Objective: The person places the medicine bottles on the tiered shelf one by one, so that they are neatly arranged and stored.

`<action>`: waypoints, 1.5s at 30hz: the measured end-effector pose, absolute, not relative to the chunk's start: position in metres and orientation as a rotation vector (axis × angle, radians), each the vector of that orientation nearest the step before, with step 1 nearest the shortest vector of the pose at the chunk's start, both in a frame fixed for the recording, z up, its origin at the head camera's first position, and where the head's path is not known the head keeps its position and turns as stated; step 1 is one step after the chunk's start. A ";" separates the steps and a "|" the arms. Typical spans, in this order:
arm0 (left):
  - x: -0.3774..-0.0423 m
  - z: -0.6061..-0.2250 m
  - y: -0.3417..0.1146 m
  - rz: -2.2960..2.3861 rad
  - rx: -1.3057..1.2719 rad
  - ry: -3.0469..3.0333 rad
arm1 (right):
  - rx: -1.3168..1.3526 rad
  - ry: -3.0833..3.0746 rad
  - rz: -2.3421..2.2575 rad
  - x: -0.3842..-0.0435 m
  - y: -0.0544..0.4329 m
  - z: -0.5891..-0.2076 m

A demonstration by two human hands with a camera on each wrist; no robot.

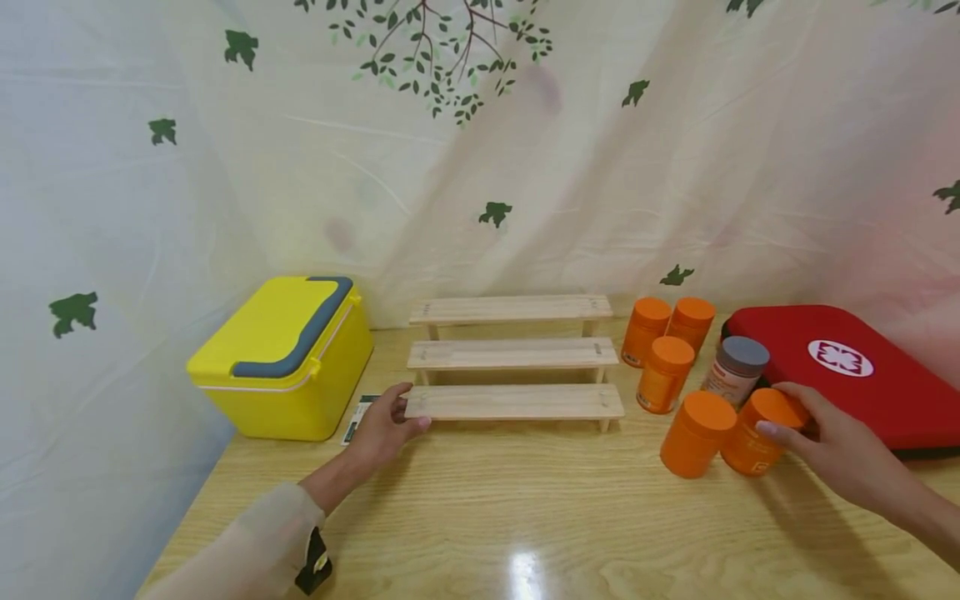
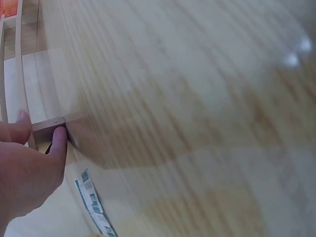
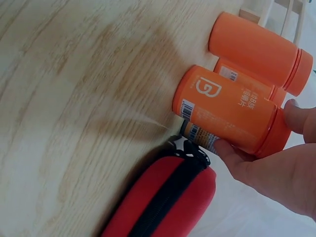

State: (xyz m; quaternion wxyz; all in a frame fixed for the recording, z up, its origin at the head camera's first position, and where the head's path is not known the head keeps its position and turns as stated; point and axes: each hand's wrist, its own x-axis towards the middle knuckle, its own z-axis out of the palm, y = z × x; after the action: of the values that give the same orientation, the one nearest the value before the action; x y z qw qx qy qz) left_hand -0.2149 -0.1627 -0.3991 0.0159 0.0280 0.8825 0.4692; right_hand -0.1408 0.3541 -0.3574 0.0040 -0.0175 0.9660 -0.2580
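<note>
Cream fabric sleeve (image 1: 247,542) nearest, both grips engaged

Your left grip (image 1: 381,429) pinches the end of the three-tier pale wooden shelf (image 1: 513,402), perhaps steadying it; your right grip (image 1: 843,446) clamps an orange cylindrical plastic jar (image 1: 752,442) beside the red fabric case (image 1: 903,379). Tabletop (image 1: 487,500) room lies before the shelf's front edge.

Left hand (image 2: 29,173) pinches the end of a wooden rack (image 2: 47,129)

The rack's slats (image 2: 20,64) run up the left edge toward an orange object (image 2: 7,7). A green-and-white printed strip (image 2: 95,205) lies near the hand on the wood-grained tabletop (image 2: 187,123).
</note>
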 end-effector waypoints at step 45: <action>-0.216 -0.402 -0.162 1.481 -0.001 2.703 | -0.539 3.290 -1.273 -0.160 0.346 -0.266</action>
State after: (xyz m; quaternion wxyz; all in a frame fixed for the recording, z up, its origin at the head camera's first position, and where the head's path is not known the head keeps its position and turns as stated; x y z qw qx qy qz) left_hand -0.2159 -0.1624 -0.4021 0.0298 -0.0004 0.8767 0.4802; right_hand -0.1595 0.3458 -0.2658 -0.2116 -0.1478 0.9010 -0.3486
